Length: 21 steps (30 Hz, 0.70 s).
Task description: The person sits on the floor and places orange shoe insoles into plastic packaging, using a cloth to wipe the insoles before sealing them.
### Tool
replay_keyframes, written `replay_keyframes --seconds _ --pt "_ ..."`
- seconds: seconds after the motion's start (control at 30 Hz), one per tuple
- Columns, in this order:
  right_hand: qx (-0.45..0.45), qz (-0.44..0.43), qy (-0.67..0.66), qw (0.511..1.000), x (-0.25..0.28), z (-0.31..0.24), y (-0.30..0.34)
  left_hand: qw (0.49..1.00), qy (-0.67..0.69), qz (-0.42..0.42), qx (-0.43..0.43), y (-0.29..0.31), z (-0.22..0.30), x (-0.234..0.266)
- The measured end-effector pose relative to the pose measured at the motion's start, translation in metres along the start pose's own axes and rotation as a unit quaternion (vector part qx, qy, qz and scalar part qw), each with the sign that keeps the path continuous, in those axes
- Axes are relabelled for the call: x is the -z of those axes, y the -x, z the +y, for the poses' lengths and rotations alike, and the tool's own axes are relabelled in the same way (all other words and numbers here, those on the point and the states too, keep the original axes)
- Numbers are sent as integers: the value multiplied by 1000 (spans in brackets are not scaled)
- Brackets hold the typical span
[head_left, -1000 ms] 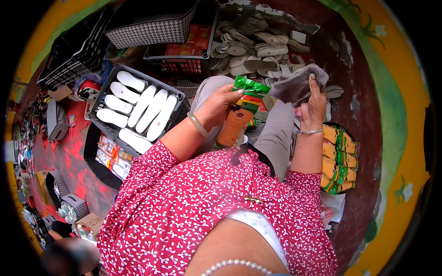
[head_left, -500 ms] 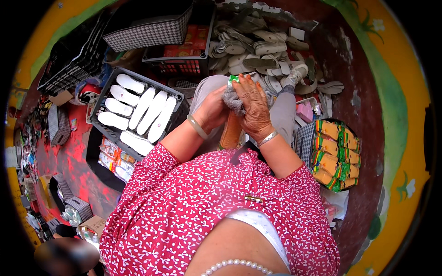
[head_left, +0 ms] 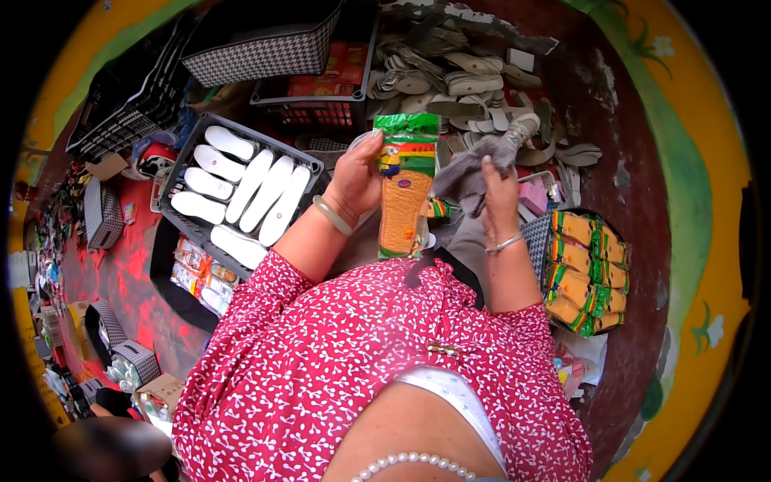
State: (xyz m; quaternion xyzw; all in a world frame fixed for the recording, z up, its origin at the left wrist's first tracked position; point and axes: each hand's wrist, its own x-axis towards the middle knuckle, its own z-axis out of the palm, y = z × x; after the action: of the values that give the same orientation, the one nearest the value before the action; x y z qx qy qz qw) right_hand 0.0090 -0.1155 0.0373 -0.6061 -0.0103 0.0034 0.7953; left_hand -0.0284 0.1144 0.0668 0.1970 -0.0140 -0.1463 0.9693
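Upright before my lap is a packaged pair of tan insoles [head_left: 405, 213] in a clear bag with a green top. My left hand [head_left: 357, 175] grips the bag's left edge near the top, thumb on the front. A crumpled grey cloth [head_left: 474, 178] hangs from my right hand [head_left: 502, 199], which is closed on it, just right of the package and apart from it. Beyond the cloth sits a loose heap of pale insoles [head_left: 450, 68]. To the right, a basket holds more packaged tan insoles [head_left: 574, 255], standing in two rows.
A dark crate [head_left: 309, 161] with white insoles [head_left: 255, 186] stands at the left. Below it, a black box [head_left: 165, 281] contains packets. At the back are a houndstooth bin [head_left: 257, 55] and another crate [head_left: 353, 100] with red boxes. Painted walls [head_left: 634, 145] curve round the right side.
My right hand has lifted the cloth off the package and moved right. My left hand has shifted slightly left and tilted the package up, so its front now shows.
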Motion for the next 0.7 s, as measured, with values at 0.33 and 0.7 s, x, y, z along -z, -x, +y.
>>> replay_keyframes --seconds 0.33,0.7 --pt "335 -197 525 757 -87 -28 13 997 78 24 3 -20 -11 1" --pt "308 -390 470 730 -77 -26 49 996 28 78 -42 -19 11 11"
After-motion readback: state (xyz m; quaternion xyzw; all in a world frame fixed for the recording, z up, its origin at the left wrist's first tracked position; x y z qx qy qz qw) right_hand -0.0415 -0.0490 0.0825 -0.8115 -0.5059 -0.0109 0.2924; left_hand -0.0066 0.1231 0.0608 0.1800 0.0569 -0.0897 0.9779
